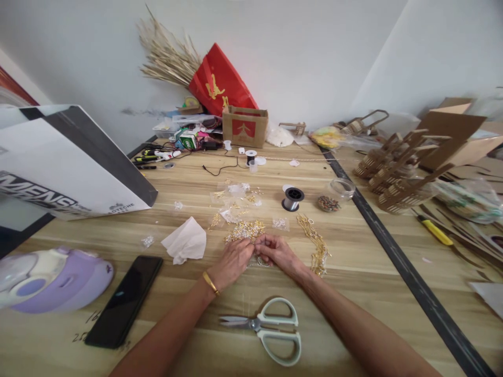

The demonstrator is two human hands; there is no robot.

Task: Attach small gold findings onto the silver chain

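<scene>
At a pale wood-grain table (365, 272) before a plain white wall, brings left hand (234, 260) and right hand (277, 252) together fingertip to fingertip, both curled closed and pinching a tiny piece (260, 258) too small to make out. Works just behind a glittering heap of small gold metal findings (245, 229), with a strand of gold chain links (316, 246) just right of the right hand and a crumpled white tissue (185, 242) left of the left hand. Has pale green-handled steel scissors (271, 327) lying nearer the body between the forearms, a flat black phone (123, 301) well off to the left, and a silver spool of clear thread (293, 199) beyond the heap.
</scene>
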